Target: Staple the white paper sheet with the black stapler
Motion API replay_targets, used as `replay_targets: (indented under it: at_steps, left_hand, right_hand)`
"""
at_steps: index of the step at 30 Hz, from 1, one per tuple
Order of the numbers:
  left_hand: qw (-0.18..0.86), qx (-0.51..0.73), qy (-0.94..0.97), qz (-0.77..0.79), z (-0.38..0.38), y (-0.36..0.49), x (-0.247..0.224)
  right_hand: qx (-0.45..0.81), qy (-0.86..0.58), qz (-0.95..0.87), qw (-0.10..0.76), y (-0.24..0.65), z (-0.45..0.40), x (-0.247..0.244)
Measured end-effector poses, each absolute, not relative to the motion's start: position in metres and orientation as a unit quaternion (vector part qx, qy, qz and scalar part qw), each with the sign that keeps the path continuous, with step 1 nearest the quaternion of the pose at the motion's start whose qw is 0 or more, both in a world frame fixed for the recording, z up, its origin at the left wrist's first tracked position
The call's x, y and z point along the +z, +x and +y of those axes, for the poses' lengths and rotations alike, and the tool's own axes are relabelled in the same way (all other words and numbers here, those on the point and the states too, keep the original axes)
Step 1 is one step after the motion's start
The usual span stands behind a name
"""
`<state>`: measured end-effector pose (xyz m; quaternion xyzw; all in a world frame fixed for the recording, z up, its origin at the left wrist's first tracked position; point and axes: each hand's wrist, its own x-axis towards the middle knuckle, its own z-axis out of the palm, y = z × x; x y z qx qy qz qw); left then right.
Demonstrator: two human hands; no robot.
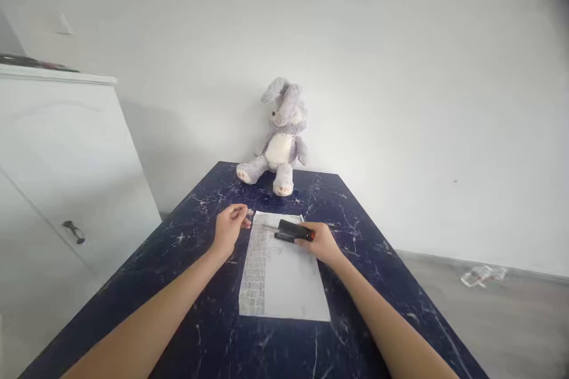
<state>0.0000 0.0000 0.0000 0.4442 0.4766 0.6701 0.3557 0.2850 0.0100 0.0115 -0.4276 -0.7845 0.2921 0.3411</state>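
Your table (213,331), dark blue and marbled: toy rabbit (280,151) sits by the far edge, paper (293,287) lies before you, between the side edges.

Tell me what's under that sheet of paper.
The sheet of paper lies on the dark blue table, whose marbled surface shows around its edges. Anything else beneath the paper is covered and can't be seen. Over it, the right hand holds a black tool.

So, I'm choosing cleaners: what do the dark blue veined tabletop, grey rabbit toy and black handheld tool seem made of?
Dark blue veined tabletop: smooth stone or patterned laminate; its pale veins fit either. Grey rabbit toy: soft plush fabric, given its fuzzy surface. Black handheld tool: probably plastic, from its even casing; blur hides the finish.
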Motion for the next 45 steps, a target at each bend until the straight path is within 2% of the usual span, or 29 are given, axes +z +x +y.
replay_targets:
  at_steps: [5,7,10,12,16,20,23,26,29,31,35,45]
  left_hand:
    - [0.336,0.624,0.542,0.451,-0.016,0.007,0.015]
    - [0.345,0.594,0.586,0.431,-0.026,0.013,0.022]
    - [0.364,0.542,0.640,0.405,-0.040,0.023,0.026]
    - [0.372,0.514,0.666,0.392,-0.046,0.029,0.025]
    - [0.387,0.488,0.689,0.371,-0.051,0.038,0.019]
    - [0.380,0.484,0.697,0.368,-0.052,0.037,0.016]
    - [0.289,0.525,0.694,0.400,-0.042,0.021,0.016]
    - [0.124,0.519,0.683,0.499,-0.018,-0.009,0.013]
    - [0.014,0.405,0.695,0.594,0.011,-0.038,0.002]
    - [-0.003,0.326,0.700,0.635,0.026,-0.048,-0.009]
    - [0.011,0.213,0.736,0.642,0.036,-0.050,-0.024]
    - [-0.001,0.295,0.743,0.601,0.028,-0.047,-0.012]
  right_hand:
    - [0.276,-0.407,-0.824,0.280,0.283,0.010,0.008]
    - [0.236,-0.389,-0.838,0.301,0.282,0.007,0.014]
    - [0.175,-0.336,-0.839,0.390,0.275,-0.004,0.029]
    - [0.178,-0.287,-0.838,0.428,0.268,-0.014,0.037]
    - [0.198,-0.203,-0.859,0.426,0.250,-0.031,0.041]
    - [0.165,-0.192,-0.862,0.440,0.243,-0.036,0.037]
    - [0.133,-0.240,-0.837,0.474,0.252,-0.023,0.035]
    - [0.101,-0.360,-0.792,0.482,0.282,0.006,0.027]
    - [0.045,-0.505,-0.769,0.390,0.325,0.040,0.008]
    - [0.025,-0.566,-0.751,0.339,0.349,0.057,-0.007]
    - [0.017,-0.609,-0.726,0.318,0.368,0.071,-0.024]
    - [0.003,-0.566,-0.772,0.289,0.354,0.076,-0.037]
